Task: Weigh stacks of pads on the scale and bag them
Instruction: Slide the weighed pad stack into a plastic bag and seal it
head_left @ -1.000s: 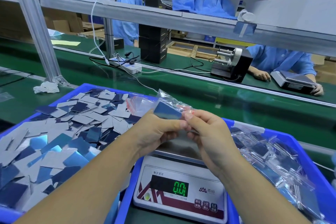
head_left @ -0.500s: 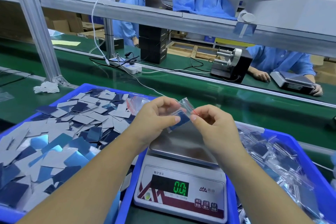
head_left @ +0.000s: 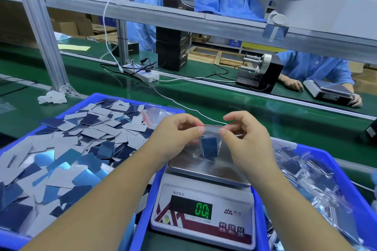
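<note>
Clear plastic, red-striped at its zip edge, the small bag (head_left: pixel 210 140) hung between my two hands just above the steel pan of the white digital scale (head_left: pixel 204 208), a dark blue stack of pads (head_left: pixel 209 146) upright inside. My left hand (head_left: pixel 175 138) and right hand (head_left: pixel 244 140) each pinched the zip strip, fingers curled onto it. I judged the seal could stay half open if my pinches skipped a stretch, and the stack might then slide out. The blue plastic bin (head_left: pixel 98 97) on my left held loose grey and blue pads; the blue bin (head_left: pixel 336 161) on my right held filled bags, both on the green bench.
</note>
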A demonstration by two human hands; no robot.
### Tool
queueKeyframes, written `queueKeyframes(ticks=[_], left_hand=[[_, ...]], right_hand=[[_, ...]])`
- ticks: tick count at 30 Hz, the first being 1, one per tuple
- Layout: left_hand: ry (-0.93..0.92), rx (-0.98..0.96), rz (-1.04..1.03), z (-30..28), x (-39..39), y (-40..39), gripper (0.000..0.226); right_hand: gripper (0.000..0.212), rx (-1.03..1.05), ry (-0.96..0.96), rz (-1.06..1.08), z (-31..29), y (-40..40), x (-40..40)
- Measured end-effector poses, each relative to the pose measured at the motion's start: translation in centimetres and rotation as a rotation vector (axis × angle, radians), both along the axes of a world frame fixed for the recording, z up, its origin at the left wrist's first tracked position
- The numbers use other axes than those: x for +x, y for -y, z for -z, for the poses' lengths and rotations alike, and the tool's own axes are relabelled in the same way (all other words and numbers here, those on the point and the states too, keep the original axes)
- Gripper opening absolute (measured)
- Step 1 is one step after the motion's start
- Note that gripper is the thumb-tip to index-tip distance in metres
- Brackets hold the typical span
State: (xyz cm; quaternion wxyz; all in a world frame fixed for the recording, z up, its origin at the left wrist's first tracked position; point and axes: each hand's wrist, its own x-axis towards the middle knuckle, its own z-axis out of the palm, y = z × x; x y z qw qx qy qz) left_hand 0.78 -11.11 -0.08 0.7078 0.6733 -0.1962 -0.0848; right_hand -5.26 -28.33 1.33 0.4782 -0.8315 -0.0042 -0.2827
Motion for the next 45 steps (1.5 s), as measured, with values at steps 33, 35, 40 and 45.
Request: queueKeyframes(ticks=[33, 35, 40, 45], left_hand=[[0.066, 0.054, 0.084, 0.0, -0.7, 0.4, 0.003], [0.086, 0.064, 0.067, 0.0, -0.7, 0.4, 0.006], [0.131, 0.08, 0.032, 0.1, -0.6, 0.4, 0.005], [0.098, 0.085, 0.041, -0.2, -0.2, 0.0, 0.003]], right_hand=[[0.032, 0.243, -0.026, -0.247, 0.2, -1.1, -0.1], [0.031, 0.24, -0.035, -0.259, 0.2, -1.1, -0.2], [0.029, 0.274, -0.053, -0.252, 0.0, -0.7, -0.2], [0.029, 0.23, -0.067, -0.226, -0.7, -0.1, -0.2]])
